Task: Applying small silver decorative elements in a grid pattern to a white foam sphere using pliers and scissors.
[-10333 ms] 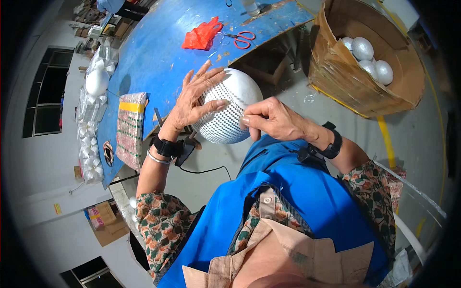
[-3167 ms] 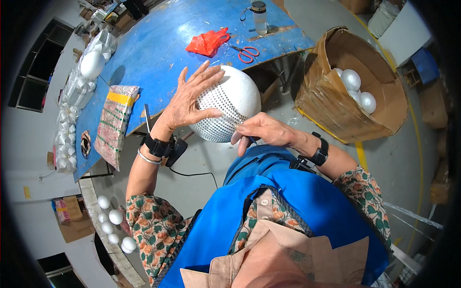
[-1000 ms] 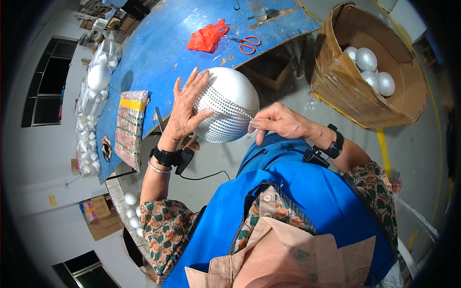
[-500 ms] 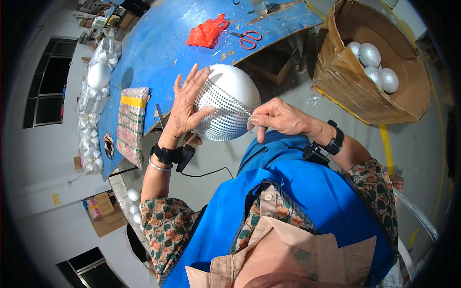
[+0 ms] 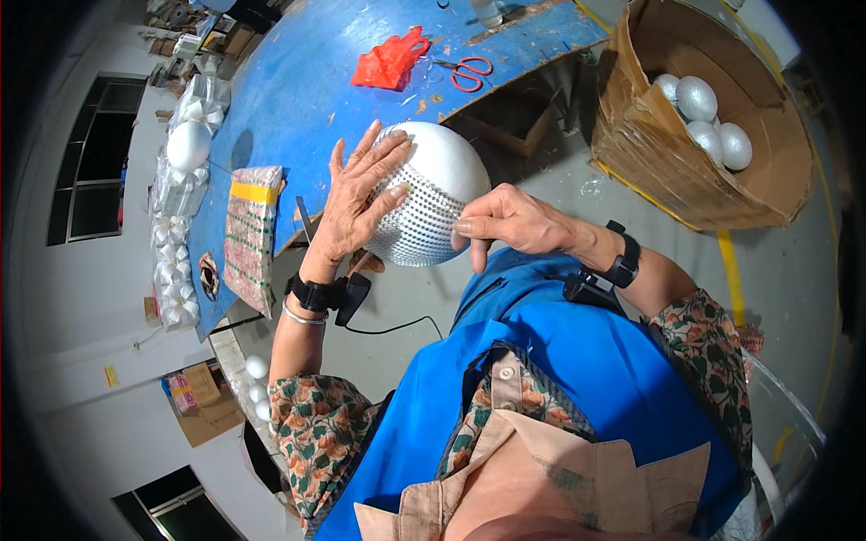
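In front of me is a large white ball (image 5: 451, 158), its upper part bare and its lower part wrapped in close rows of small silvery beads (image 5: 419, 216). My left hand (image 5: 356, 203) lies against the ball's left side, fingers stretched out and thumb apart on the beads. At the right side, the thumb and fingers of my right hand (image 5: 510, 221) are pinched together against the lower bead rows. Whatever sits between those fingertips is hidden. A thin rod (image 5: 361, 262) shows below the ball beside my left wrist.
On the blue table (image 5: 298, 99) lie red-handled scissors (image 5: 469, 72), a red plastic bag (image 5: 390, 61) and a bead-filled packet (image 5: 251, 239). A white ball (image 5: 188, 146) stands at the table's left. A large cardboard box (image 5: 649, 153) on the right holds several silvery balls (image 5: 696, 99).
My right hand's pinch has shifted a little left along the bead rows. My left hand's fingers reach slightly further over the ball.
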The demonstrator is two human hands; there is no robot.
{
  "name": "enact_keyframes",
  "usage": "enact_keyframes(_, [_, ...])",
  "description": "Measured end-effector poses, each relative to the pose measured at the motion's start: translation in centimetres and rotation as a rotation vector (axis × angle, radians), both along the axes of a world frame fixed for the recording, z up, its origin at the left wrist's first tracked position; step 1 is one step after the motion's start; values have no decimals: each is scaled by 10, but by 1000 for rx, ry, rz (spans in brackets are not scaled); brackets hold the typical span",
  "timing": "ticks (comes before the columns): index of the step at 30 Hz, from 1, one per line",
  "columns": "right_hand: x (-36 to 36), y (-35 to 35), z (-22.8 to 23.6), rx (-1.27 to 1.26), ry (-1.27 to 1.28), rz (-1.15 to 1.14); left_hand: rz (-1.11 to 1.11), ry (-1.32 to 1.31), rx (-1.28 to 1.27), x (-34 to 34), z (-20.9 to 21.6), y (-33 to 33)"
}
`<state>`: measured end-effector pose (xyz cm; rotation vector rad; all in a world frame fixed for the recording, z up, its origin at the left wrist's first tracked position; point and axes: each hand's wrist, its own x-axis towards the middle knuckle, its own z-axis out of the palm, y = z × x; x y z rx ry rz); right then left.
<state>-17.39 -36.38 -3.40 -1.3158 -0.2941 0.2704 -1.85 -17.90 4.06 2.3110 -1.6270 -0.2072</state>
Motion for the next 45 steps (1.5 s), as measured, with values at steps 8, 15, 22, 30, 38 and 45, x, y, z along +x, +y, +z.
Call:
enact_keyframes(8, [-1, 1, -10, 61, 25, -35, -52, -137, 0, -1, -2, -1])
enact_keyframes(15, [-7, -1, -9, 34, -24, -55, -29, 13, 4, 5, -4, -6])
enact_keyframes(22, [-7, 0, -8, -31, -79, -63, -82, -104, 31, -5, -2, -12])
enact_keyframes(30, [-10, -2, -15, 37, -4, -51, -90, 57, -48, 0, -5, -10])
enact_keyframes(38, [-6, 5, -6, -55, -77, -34, -118, -36, 99, 0, -6, -15])
enact_keyframes(45, [-15, 2, -15, -36, -50, -82, -113, 17, -6, -4, -7, -14])
